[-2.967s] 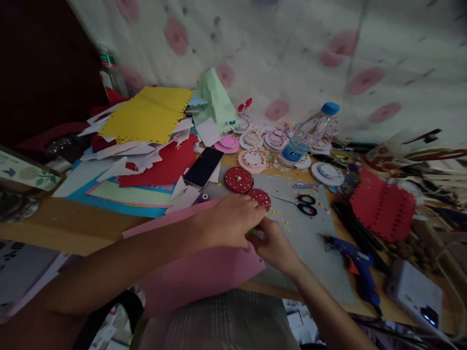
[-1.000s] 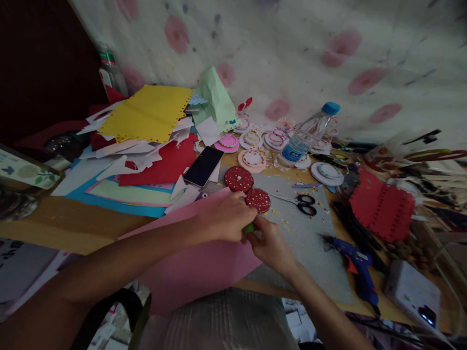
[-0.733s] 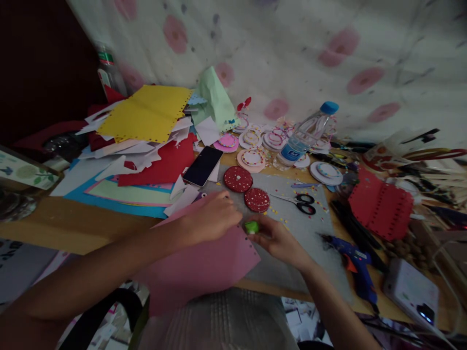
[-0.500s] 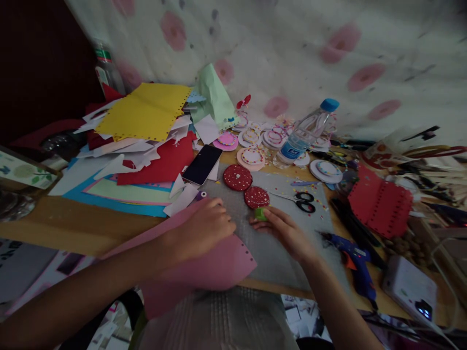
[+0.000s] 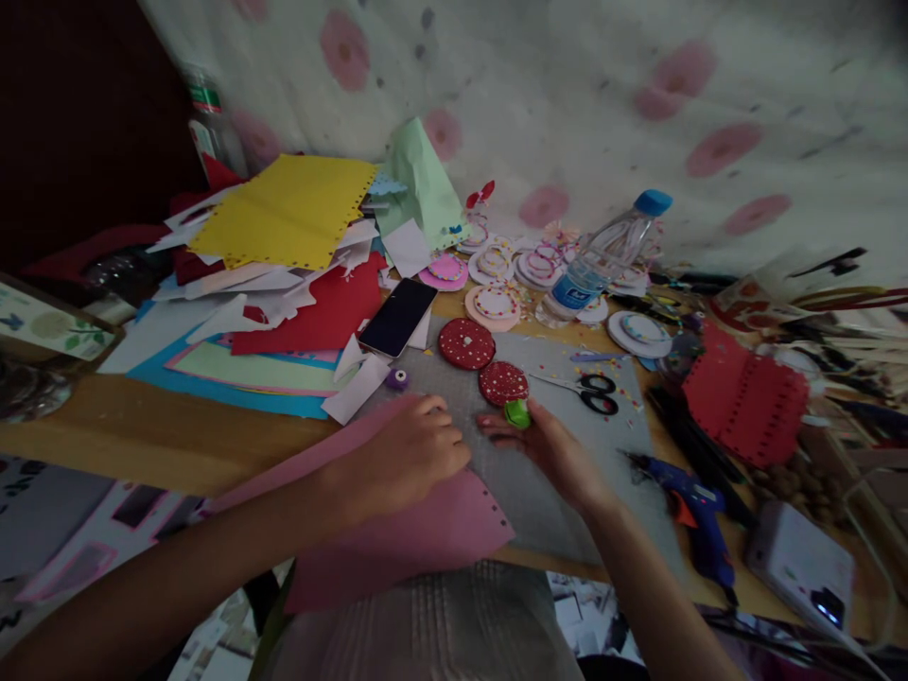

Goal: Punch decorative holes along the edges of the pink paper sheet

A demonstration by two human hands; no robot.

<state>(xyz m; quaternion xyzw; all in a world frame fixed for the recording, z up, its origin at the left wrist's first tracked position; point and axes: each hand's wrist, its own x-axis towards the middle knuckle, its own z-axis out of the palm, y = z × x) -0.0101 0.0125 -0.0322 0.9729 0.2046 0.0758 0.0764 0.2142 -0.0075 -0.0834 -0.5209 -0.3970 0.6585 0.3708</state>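
Observation:
My left hand point(image 5: 415, 449) is closed, fingers curled on the upper edge of a pink sheet of paper point(image 5: 397, 539). The sheet slopes off the table's front edge toward my lap, and small dark holes line its right edge. My right hand point(image 5: 564, 459) pinches a small green craft punch point(image 5: 517, 413) between thumb and fingers, to the right of the sheet and apart from it. Just beyond the punch lie two round red pieces with white specks point(image 5: 466, 343). A small purple punch point(image 5: 397, 379) sits past my left hand.
Black-handled scissors point(image 5: 598, 393) lie on the grey mat point(image 5: 567, 515). To the right are a blue glue gun point(image 5: 699, 515) and a pale power bank point(image 5: 801, 563). A phone point(image 5: 398, 318), a paper stack topped by a yellow sheet point(image 5: 288, 210), and a water bottle point(image 5: 596, 265) stand farther back.
The green punch has turned in my right hand, and more of it shows. My left hand and the pink sheet have shifted slightly right. The whole view has moved a little.

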